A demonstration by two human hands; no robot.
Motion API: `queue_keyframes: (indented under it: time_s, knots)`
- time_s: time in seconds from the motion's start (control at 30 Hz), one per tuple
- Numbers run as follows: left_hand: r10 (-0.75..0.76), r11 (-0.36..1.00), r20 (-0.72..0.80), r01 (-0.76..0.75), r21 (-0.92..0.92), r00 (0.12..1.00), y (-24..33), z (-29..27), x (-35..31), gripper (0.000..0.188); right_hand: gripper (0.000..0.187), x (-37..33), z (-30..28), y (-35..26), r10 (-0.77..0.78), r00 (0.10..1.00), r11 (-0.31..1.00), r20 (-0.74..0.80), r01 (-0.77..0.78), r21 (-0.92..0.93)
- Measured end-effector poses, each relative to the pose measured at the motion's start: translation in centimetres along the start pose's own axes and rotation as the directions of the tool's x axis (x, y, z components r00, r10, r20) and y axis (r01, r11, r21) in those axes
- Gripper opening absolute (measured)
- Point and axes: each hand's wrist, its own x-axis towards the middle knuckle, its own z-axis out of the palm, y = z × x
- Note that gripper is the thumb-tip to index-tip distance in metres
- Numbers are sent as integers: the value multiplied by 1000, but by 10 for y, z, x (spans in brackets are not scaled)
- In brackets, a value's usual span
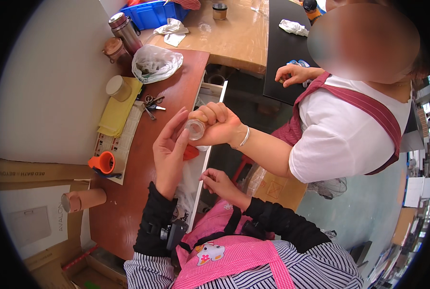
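My left hand [169, 156] is raised over the desk edge. Its thumb and fingers are around a small clear round jar [194, 129]. A co-worker's hand [215, 126], with fingers curled, meets the jar from the right, so both hands are at it. The exact contact of my fingers behind the jar is hidden. Lower down, beside the open drawer [197, 200], my right hand [223, 187] hangs with loosely bent fingers and nothing visible in them.
The brown desk [142, 207] holds keys [151, 104], yellow cloths [117, 115], an orange cup [102, 164], a pink tumbler [85, 200] and a plastic bag [156, 64]. A co-worker [340, 125] stands close at the right. Behind are a blue crate [152, 14] and a small jar [219, 11].
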Motion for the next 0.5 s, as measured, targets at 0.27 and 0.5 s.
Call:
queue_keyframes:
  time_s: [0.27,0.5]
  knots:
    - [199,923,-7,-185,337,980,15,-24,-44,47,16,13,17,-88,-236,970,972,55,235,20]
    - [372,647,-113,-171,743,921,25,-22,-87,67,13,50,67,-103,-222,970,973,99,213,91]
